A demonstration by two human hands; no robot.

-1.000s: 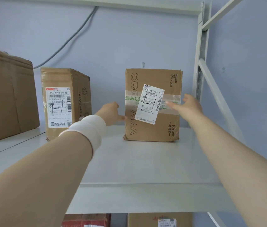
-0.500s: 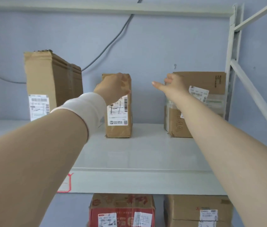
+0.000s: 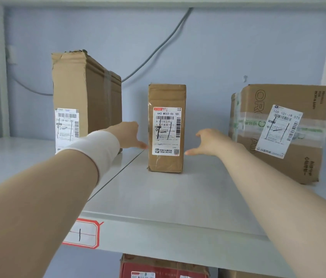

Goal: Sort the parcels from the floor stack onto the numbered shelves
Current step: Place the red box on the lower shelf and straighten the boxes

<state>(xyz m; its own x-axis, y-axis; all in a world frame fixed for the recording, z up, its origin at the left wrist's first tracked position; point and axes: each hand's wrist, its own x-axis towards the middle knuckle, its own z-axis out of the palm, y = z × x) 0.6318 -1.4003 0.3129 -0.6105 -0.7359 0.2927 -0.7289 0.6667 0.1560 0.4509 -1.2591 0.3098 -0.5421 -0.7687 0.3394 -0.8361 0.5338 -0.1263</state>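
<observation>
Two open, empty hands flank the upright parcel; left hand touching at 9 o'clock; right hand just beside at 3.

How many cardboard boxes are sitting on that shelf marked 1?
3. A tall box on the left, a narrow box in the middle between both hands, and a wide taped box on the right. More could sit beyond the frame's edges.

Middle parcel: "642 M003-00 181"

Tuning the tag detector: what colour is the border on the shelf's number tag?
Red border around a white tag, handwritten 1 on it; head view.
</observation>
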